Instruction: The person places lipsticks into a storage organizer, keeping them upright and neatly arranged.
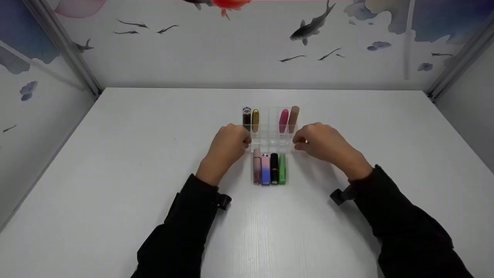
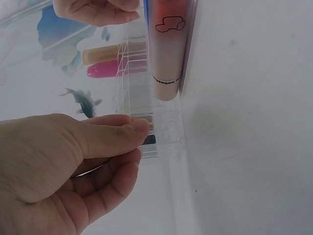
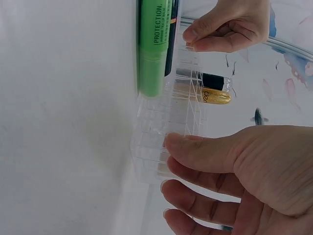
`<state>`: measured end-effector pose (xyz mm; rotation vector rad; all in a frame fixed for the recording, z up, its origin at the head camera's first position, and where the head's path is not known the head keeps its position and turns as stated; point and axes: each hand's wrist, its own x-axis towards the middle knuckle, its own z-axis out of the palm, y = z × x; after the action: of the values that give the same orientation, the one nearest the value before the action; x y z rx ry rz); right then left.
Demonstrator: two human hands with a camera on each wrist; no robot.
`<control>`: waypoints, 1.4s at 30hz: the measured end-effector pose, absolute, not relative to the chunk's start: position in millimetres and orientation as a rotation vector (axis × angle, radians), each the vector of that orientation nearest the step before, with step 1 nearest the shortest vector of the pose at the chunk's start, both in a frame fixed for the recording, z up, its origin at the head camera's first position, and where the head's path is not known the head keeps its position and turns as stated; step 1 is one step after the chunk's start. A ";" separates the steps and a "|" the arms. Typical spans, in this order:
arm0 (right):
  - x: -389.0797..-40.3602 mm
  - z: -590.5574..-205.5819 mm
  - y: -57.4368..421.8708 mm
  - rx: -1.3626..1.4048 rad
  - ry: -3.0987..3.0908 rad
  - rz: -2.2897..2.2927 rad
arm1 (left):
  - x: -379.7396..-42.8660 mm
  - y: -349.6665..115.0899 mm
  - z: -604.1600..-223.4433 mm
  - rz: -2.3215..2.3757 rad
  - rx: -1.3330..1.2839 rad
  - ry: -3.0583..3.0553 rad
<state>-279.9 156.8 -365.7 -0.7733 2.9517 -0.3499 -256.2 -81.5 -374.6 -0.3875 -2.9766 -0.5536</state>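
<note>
1. At far left, a dark tube stands in the clear box, partly behind the left hand.

2. That hand pinches the box's left side, thumb and forefinger together on the thin plastic. A light, low hold would suit such walls best.

3. A gold tube stands beside the dark one in the box's back row.

4. At center, on the white table just in front of the box, four tubes lie side by side: pale pink, pink-and-blue, black and green. Any shift of the box should spare this row, since a nudge could roll them.

5. Right of center, a bright pink tube and a brown tube stand in the back row.

6. At right, the right hand pinches the box's opposite side between thumb and forefinger, its other fingers apart. Even pressure from both hands would likely hold the box square and its tubes upright.
</note>
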 end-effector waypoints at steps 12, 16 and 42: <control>-273.9 -352.0 154.2 -1.093 2.938 -0.445 | -256.6 -82.2 -374.9 -0.553 -0.387 -2.988; -272.6 -356.3 152.1 -1.309 2.855 -0.409 | -256.6 -82.0 -374.8 -0.563 -0.381 -2.988; -278.0 -379.3 145.9 -1.411 2.675 -0.278 | -256.3 -82.1 -375.9 -0.586 -0.408 -2.938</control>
<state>-278.0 145.9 -379.3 -1.4112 2.6748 -0.2781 -256.3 -82.1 -375.9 -0.4078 -2.9382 -0.5859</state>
